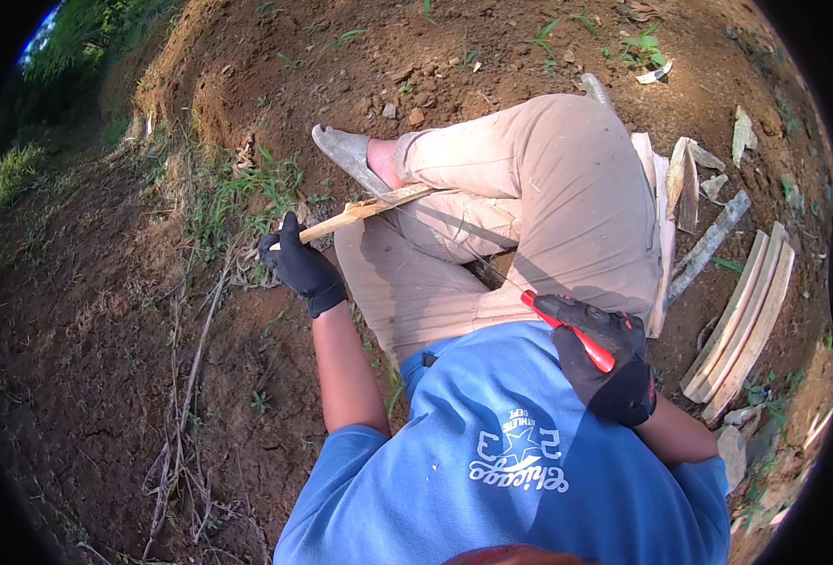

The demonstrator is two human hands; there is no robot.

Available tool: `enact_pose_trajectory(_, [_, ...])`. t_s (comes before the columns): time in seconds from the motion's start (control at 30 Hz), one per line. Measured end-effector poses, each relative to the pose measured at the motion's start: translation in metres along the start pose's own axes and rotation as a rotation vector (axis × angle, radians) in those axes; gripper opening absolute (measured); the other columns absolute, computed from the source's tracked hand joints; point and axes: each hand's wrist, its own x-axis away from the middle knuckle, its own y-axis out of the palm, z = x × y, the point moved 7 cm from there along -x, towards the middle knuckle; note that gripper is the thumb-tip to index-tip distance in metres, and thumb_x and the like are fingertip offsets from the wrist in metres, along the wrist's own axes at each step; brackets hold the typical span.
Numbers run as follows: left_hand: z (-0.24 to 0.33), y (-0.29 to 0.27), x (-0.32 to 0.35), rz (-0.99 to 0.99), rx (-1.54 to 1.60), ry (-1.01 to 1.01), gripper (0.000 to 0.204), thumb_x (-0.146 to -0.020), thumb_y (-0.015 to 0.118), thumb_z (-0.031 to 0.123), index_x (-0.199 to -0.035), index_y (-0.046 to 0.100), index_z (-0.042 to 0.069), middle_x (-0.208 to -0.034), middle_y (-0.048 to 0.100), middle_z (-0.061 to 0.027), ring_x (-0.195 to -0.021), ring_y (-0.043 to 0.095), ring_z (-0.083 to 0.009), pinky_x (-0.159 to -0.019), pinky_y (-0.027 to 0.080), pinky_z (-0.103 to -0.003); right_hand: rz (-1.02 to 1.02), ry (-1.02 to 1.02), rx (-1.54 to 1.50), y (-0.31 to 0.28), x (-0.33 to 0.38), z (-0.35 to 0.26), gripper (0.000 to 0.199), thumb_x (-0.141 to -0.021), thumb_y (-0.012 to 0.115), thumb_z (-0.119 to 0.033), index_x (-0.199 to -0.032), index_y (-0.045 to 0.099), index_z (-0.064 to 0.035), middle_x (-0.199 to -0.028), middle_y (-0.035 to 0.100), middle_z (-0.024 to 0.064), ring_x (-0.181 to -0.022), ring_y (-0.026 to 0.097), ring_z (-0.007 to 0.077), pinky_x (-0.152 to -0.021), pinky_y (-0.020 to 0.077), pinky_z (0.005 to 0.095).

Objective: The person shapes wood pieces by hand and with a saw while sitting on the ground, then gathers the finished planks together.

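My left hand (305,268), in a black glove, is closed round the near end of a pale split wood strip (350,217). The strip slants up to the right, its far end over my lower leg by the grey shoe (346,155). Close to my right hip, my right hand (605,353), also gloved in black, grips a red-handled tool (581,334). I cannot make out its working end against the dark gap and shadows on my trousers. My bent legs (567,188) in beige trousers lie between the two hands.
Several split wood strips (741,325) lie together on the soil at the right. More pale pieces (666,217) and a grey stick (710,247) lie along my right thigh. A flat stone (732,457) sits lower right. Dry stems (195,377) and grass (256,188) are at the left.
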Motion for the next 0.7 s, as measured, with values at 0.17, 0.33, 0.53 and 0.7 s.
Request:
enact_pose_trajectory(0.17, [0.004,-0.004,0.009,0.016,-0.075,0.026,0.040,-0.093,0.081,0.025,-0.111,0.050,0.008,-0.098,0.056,-0.0067,-0.090,0.058,-0.0185,-0.085,0.048,-0.035,-0.117,0.035,-0.119,0.023,0.004,0.007,0.045,-0.092,0.074,-0.011,-0.137,0.072,-0.0087,-0.123,0.078,0.0135,-0.100,0.077,0.0298,-0.082,0.0602,0.0434])
enact_pose_trajectory(0.33, [0.011,0.013,0.012,0.018,-0.109,-0.029,0.043,-0.094,0.081,0.031,-0.111,0.048,0.008,-0.102,0.056,-0.0072,-0.092,0.055,-0.0179,-0.085,0.047,-0.037,-0.105,-0.088,-0.115,0.002,0.021,0.003,0.046,-0.092,0.075,-0.015,-0.137,0.071,-0.0065,-0.112,0.078,0.0129,-0.091,0.076,0.0319,-0.079,0.0607,0.0438])
enact_pose_trajectory(0.53, [0.022,0.025,0.026,0.098,-0.263,0.012,0.054,-0.092,0.084,0.039,-0.115,0.048,0.007,-0.102,0.057,-0.0084,-0.092,0.055,-0.0188,-0.085,0.048,-0.036,-0.193,0.107,-0.044,-0.028,0.024,-0.010,0.037,-0.088,0.076,-0.012,-0.124,0.076,-0.0047,-0.103,0.079,0.0119,-0.089,0.076,0.0291,-0.078,0.0601,0.0398])
enact_pose_trajectory(0.7, [0.030,0.039,0.031,0.092,-0.327,0.022,0.061,-0.090,0.086,0.045,-0.117,0.047,0.007,-0.102,0.056,-0.0079,-0.092,0.055,-0.0194,-0.082,0.049,-0.038,-0.087,-0.042,-0.047,-0.041,0.034,-0.008,0.027,-0.083,0.077,-0.006,-0.110,0.080,-0.0051,-0.089,0.077,0.0121,-0.076,0.074,0.0312,-0.069,0.0581,0.0431])
